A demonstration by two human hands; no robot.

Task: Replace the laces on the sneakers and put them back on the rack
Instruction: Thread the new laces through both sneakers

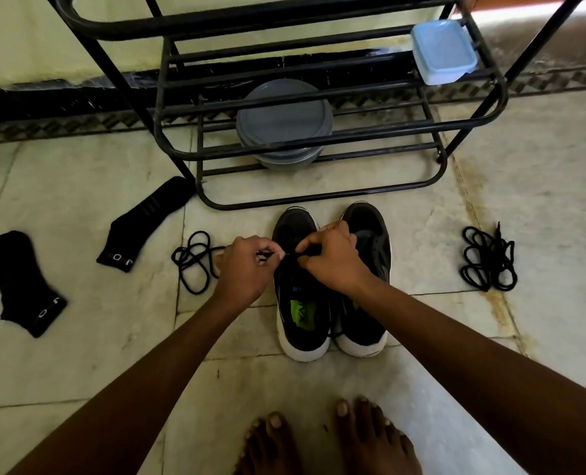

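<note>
The pale tiled floor (79, 354) carries a black metal rack (319, 193) against the wall. Two sneakers stand side by side just in front of it, off the rack. Both hands work over the left sneaker (302, 323): the fingers of the left hand (247, 269) and right hand (332, 258) pinch a thin black lace (290, 255) near the eyelets. A loose coil (194, 265) lies beside the left hand and a lace bundle (488, 260) lies well apart on the right. Lacing looks early. The right sneaker (370, 241) and the return to the rack are likely still to come.
</note>
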